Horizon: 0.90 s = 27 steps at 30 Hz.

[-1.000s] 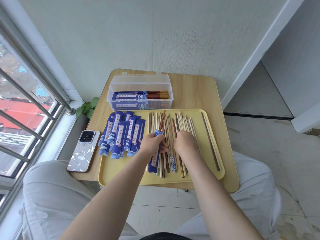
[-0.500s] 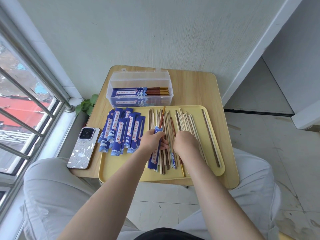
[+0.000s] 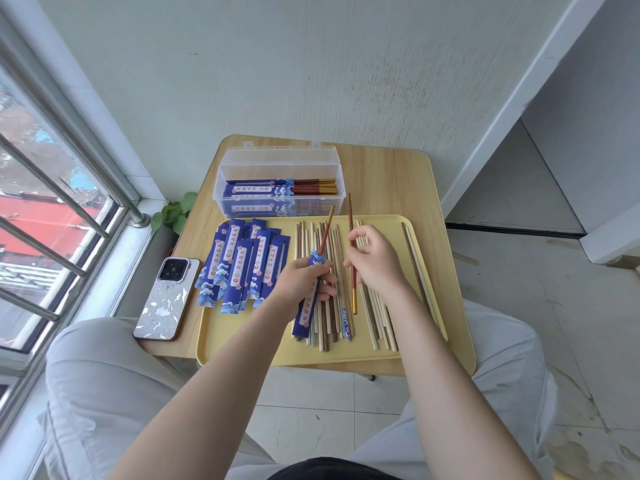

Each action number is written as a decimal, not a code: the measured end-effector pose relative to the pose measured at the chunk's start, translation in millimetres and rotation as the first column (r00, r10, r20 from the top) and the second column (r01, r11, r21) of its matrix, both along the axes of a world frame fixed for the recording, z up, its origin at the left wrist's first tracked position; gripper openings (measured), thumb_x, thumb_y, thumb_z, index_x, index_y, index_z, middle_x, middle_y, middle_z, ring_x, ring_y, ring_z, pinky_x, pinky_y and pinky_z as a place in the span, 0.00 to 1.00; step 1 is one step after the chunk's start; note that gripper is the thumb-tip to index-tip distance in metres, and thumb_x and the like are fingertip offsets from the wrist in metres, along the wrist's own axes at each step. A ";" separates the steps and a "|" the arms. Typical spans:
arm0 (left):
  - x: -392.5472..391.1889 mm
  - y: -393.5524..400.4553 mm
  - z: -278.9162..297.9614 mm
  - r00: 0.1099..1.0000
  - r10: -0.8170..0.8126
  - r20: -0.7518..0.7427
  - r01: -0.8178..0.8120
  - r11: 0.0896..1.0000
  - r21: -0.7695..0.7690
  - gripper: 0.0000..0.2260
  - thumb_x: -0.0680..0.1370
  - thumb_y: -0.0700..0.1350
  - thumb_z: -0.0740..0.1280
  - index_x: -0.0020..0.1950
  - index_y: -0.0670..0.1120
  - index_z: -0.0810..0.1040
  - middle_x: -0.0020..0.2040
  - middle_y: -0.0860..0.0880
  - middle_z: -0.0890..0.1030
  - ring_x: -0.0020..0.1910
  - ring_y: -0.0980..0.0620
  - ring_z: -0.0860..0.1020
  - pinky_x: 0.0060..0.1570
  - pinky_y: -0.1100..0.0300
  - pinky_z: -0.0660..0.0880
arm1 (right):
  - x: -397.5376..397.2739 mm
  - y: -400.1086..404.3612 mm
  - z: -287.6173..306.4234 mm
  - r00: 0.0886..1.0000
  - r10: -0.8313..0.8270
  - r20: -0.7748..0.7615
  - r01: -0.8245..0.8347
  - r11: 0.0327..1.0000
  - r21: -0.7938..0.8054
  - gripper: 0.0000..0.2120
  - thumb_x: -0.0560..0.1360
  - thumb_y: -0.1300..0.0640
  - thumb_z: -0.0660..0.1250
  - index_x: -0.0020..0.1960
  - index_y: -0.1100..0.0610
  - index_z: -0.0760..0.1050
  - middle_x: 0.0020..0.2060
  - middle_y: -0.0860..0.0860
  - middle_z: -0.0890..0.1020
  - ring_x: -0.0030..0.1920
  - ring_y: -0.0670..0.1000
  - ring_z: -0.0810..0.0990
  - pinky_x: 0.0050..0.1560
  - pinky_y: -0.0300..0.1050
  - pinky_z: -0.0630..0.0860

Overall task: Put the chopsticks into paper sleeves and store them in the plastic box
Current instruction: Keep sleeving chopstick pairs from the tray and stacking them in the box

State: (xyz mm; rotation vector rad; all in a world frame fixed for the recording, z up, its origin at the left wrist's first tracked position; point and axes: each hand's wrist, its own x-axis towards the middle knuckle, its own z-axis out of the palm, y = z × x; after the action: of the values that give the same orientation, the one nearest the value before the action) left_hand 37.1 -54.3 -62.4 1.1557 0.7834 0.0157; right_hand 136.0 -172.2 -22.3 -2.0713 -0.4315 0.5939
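The blue paper sleeves [image 3: 242,263] read 欢迎光临 and, lower, 筷子.

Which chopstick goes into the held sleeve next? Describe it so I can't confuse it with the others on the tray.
On the yellow tray, look above the loose chopsticks beside the left hand holding the blue sleeve. The right hand pinches one chopstick lifted off the pile. It alone is reddish brown with a gold end nearest the person.

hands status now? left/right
Left hand: grips blue paper sleeve with one chopstick in it.
Right hand: pinches red-brown chopstick.
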 end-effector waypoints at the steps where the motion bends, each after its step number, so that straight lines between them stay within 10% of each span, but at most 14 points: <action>1: 0.3 1.2 2.8 1.000 -0.001 0.011 0.001 1.000 -0.002 0.05 0.81 0.38 0.65 0.56 0.40 0.78 0.39 0.43 0.83 0.33 0.46 0.82 0.39 0.54 0.79 | 0.8 -0.9 8.2 0.999 -0.007 -0.051 0.010 0.998 0.066 0.10 0.79 0.63 0.61 0.54 0.51 0.76 0.39 0.53 0.85 0.28 0.49 0.74 0.26 0.41 0.71; 8: 7.8 15.1 32.7 0.996 0.012 -0.084 0.016 0.945 0.326 0.09 0.77 0.44 0.71 0.44 0.42 0.73 0.31 0.46 0.74 0.23 0.51 0.73 0.29 0.60 0.76 | 5.6 10.4 63.7 0.992 0.058 -0.111 -0.002 0.894 0.448 0.05 0.80 0.61 0.66 0.54 0.61 0.79 0.40 0.55 0.87 0.27 0.50 0.76 0.26 0.40 0.66; 22: 7.2 6.2 52.9 0.990 -0.044 -0.138 0.118 0.793 0.597 0.14 0.74 0.44 0.70 0.33 0.48 0.66 0.26 0.53 0.66 0.24 0.54 0.65 0.29 0.61 0.67 | 4.7 26.0 82.6 0.971 -0.140 0.193 0.033 0.880 0.473 0.15 0.84 0.53 0.59 0.44 0.59 0.77 0.24 0.48 0.74 0.26 0.46 0.71 0.32 0.40 0.69; 27: 8.4 4.7 58.5 0.999 -0.043 -0.032 0.053 0.819 0.572 0.16 0.75 0.42 0.71 0.34 0.48 0.65 0.26 0.52 0.65 0.24 0.54 0.63 0.27 0.60 0.64 | -1.5 20.8 89.2 0.938 0.085 0.335 -0.176 0.952 0.252 0.15 0.81 0.50 0.66 0.66 0.54 0.76 0.28 0.48 0.75 0.28 0.43 0.74 0.36 0.36 0.71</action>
State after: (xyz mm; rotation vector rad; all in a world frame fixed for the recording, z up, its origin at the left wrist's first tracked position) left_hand 45.6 -49.7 -3.9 1.7533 0.7871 0.2146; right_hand 134.5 -151.4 66.9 -1.8763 -0.8022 0.2500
